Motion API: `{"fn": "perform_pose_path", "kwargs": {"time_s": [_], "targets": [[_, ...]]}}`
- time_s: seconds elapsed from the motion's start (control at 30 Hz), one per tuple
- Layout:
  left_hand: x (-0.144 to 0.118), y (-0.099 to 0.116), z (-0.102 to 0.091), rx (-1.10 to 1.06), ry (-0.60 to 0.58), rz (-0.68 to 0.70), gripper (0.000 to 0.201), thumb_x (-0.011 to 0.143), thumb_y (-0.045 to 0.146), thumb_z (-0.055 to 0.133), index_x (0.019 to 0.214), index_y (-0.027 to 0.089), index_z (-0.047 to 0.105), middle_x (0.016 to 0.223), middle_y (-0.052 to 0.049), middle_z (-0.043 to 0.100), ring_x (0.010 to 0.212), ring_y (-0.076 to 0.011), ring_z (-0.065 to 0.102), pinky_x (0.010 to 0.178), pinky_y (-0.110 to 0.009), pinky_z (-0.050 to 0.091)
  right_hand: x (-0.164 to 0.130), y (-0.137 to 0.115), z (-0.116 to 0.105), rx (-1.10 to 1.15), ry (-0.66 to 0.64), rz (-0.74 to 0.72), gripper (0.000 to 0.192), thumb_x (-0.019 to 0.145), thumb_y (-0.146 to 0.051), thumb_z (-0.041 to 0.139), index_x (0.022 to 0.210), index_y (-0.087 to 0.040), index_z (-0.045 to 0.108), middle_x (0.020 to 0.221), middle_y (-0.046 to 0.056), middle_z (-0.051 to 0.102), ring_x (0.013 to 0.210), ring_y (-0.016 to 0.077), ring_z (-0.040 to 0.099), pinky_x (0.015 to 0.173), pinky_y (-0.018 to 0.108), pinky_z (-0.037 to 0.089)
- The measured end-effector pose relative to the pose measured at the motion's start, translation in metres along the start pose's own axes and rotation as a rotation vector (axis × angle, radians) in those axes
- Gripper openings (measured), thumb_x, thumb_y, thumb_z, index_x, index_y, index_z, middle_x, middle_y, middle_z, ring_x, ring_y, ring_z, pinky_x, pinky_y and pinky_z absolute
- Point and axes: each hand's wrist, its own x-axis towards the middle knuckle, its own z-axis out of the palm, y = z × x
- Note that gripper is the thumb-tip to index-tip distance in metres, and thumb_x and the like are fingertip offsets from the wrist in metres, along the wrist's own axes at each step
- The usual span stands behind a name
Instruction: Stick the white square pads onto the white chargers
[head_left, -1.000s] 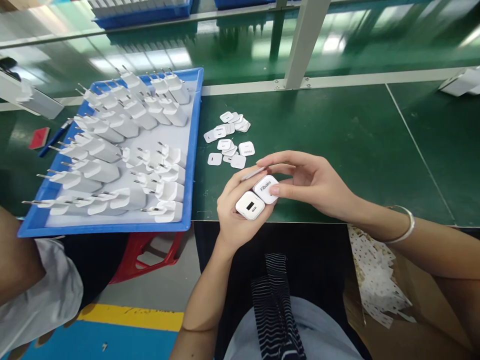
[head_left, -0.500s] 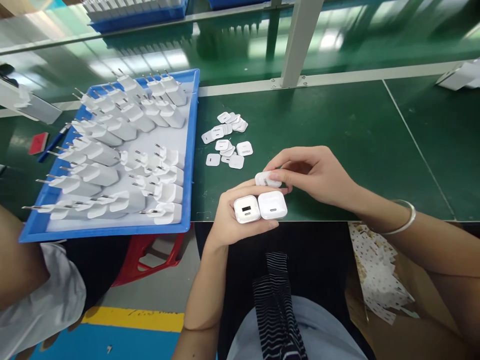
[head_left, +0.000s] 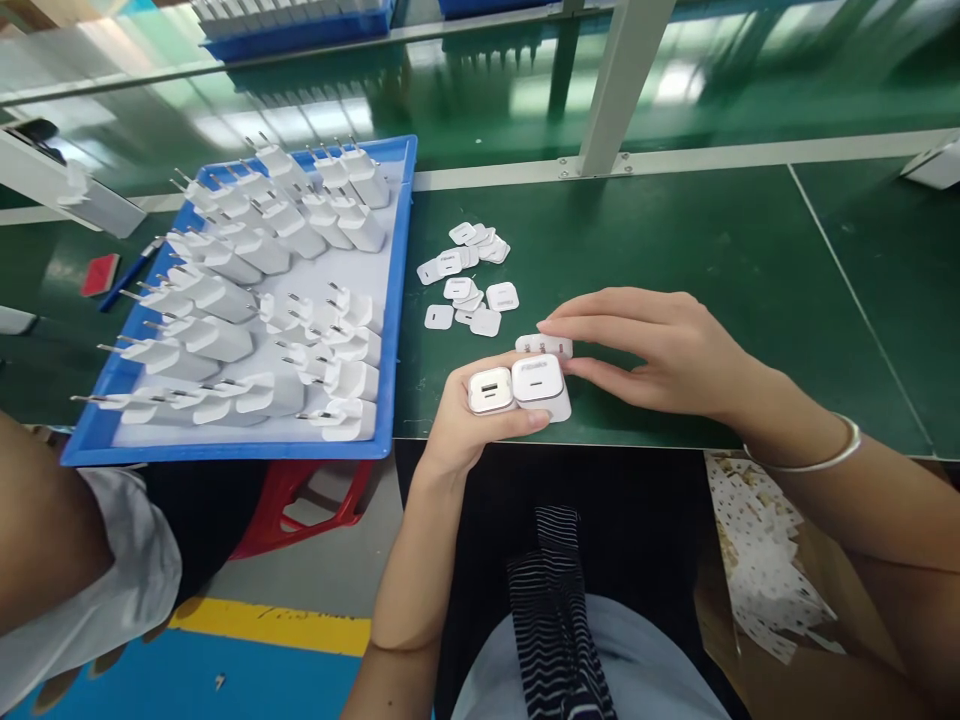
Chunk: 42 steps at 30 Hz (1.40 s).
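Note:
My left hand (head_left: 469, 415) wraps around two white chargers side by side. The left charger (head_left: 491, 391) shows a wide port above a narrow one. The right charger (head_left: 540, 384) is tilted, its face with a single slot and grey print turned up, and my thumb presses its lower side. Just behind them is a third white piece (head_left: 546, 346) with small dark marks along it; its kind is unclear. My right hand (head_left: 652, 350) has its fingertips around that piece, forefinger above and thumb below, close to the left hand's fingers.
Small white face plates (head_left: 466, 285) lie in loose piles on the green table (head_left: 720, 260). At left, a blue tray (head_left: 395, 330) holds many white pronged plugs (head_left: 210, 340). A seated person's arm (head_left: 45, 520) is at far left. A metal post (head_left: 619, 90) rises behind.
The right charger has tipped so its face points up, and print now shows on it. My right hand's fingers have straightened and shifted around the piece behind. The view has turned slightly.

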Motion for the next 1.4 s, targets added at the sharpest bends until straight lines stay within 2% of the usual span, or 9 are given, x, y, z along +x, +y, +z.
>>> {"fn": "perform_pose_path", "kwargs": {"time_s": [0.1, 0.27, 0.37, 0.5, 0.6, 0.73, 0.87, 1.1, 1.4], "targets": [[0.001, 0.002, 0.001, 0.005, 0.012, -0.055, 0.044, 0.06, 0.024, 0.093, 0.103, 0.023, 0.082, 0.088, -0.001, 0.076, 0.081, -0.0144, 0.068, 0.073, -0.023, 0.056, -0.001, 0.002, -0.002, -0.139, -0.051, -0.06, 0.021, 0.099, -0.022, 0.06, 0.117, -0.017, 0.069, 0.109, 0.01, 0.078, 0.095, 0.022, 0.075, 0.074, 0.032, 0.061], [0.005, 0.001, 0.0, -0.019, 0.039, -0.09, 0.043, 0.056, 0.019, 0.094, 0.097, 0.021, 0.082, 0.085, -0.001, 0.077, 0.075, -0.0133, 0.067, 0.067, -0.022, 0.056, 0.0, 0.001, 0.0, -0.238, -0.101, -0.12, 0.021, 0.098, -0.019, 0.056, 0.115, -0.015, 0.068, 0.104, 0.01, 0.078, 0.09, 0.0216, 0.073, 0.066, 0.031, 0.057], [0.006, -0.001, 0.0, -0.002, 0.065, -0.083, 0.047, 0.056, 0.021, 0.094, 0.101, 0.02, 0.081, 0.09, -0.004, 0.079, 0.08, -0.0176, 0.071, 0.07, -0.026, 0.059, 0.0, 0.004, -0.001, -0.292, -0.079, -0.116, 0.023, 0.097, -0.021, 0.058, 0.116, -0.012, 0.068, 0.102, 0.012, 0.077, 0.088, 0.0234, 0.073, 0.064, 0.032, 0.057], [0.005, -0.004, 0.007, 0.101, 0.096, 0.082, 0.043, 0.062, 0.019, 0.091, 0.104, 0.021, 0.079, 0.113, -0.008, 0.078, 0.105, -0.0255, 0.073, 0.086, -0.034, 0.061, 0.001, 0.009, -0.011, -0.301, 0.079, -0.023, 0.023, 0.092, -0.02, 0.064, 0.113, -0.011, 0.069, 0.099, 0.016, 0.076, 0.083, 0.0242, 0.072, 0.068, 0.035, 0.059], [0.005, -0.007, 0.014, 0.249, 0.181, 0.24, 0.038, 0.064, 0.016, 0.089, 0.1, 0.02, 0.079, 0.112, -0.008, 0.077, 0.108, -0.0242, 0.073, 0.09, -0.032, 0.06, 0.004, 0.001, -0.016, -0.106, 0.183, 0.102, 0.016, 0.09, -0.02, 0.069, 0.106, -0.018, 0.071, 0.092, 0.009, 0.076, 0.07, 0.0183, 0.068, 0.066, 0.034, 0.058], [0.005, -0.015, 0.021, 0.511, 0.354, 0.514, 0.041, 0.067, 0.014, 0.087, 0.106, 0.021, 0.078, 0.108, -0.007, 0.076, 0.096, -0.0195, 0.074, 0.086, -0.031, 0.061, 0.01, -0.023, -0.012, 0.156, 0.157, 0.191, 0.012, 0.085, -0.024, 0.076, 0.095, -0.019, 0.072, 0.077, 0.004, 0.072, 0.059, 0.0139, 0.062, 0.055, 0.03, 0.053], [0.005, -0.027, 0.023, 0.7, 0.417, 0.721, 0.043, 0.073, 0.017, 0.085, 0.114, 0.018, 0.075, 0.117, -0.01, 0.073, 0.102, -0.0209, 0.072, 0.089, -0.034, 0.061, 0.012, -0.043, -0.002, 0.193, 0.1, 0.191, 0.01, 0.085, -0.02, 0.075, 0.093, -0.02, 0.07, 0.076, 0.002, 0.071, 0.055, 0.0125, 0.058, 0.052, 0.029, 0.051], [0.005, -0.034, 0.025, 0.846, 0.493, 0.799, 0.036, 0.082, 0.016, 0.075, 0.118, 0.02, 0.072, 0.115, -0.008, 0.071, 0.095, -0.0179, 0.072, 0.084, -0.032, 0.063, 0.007, -0.054, 0.005, 0.067, 0.09, 0.112, 0.018, 0.083, -0.016, 0.073, 0.1, -0.018, 0.067, 0.091, 0.011, 0.075, 0.074, 0.0219, 0.072, 0.06, 0.033, 0.057], [0.004, -0.034, 0.028, 0.869, 0.477, 0.799, 0.032, 0.089, 0.019, 0.071, 0.12, 0.018, 0.07, 0.115, -0.009, 0.07, 0.1, -0.019, 0.072, 0.088, -0.034, 0.062, 0.006, -0.055, 0.006, -0.001, 0.03, 0.122, 0.013, 0.088, -0.02, 0.07, 0.099, -0.021, 0.065, 0.089, 0.01, 0.073, 0.073, 0.0221, 0.07, 0.064, 0.036, 0.06]]}}
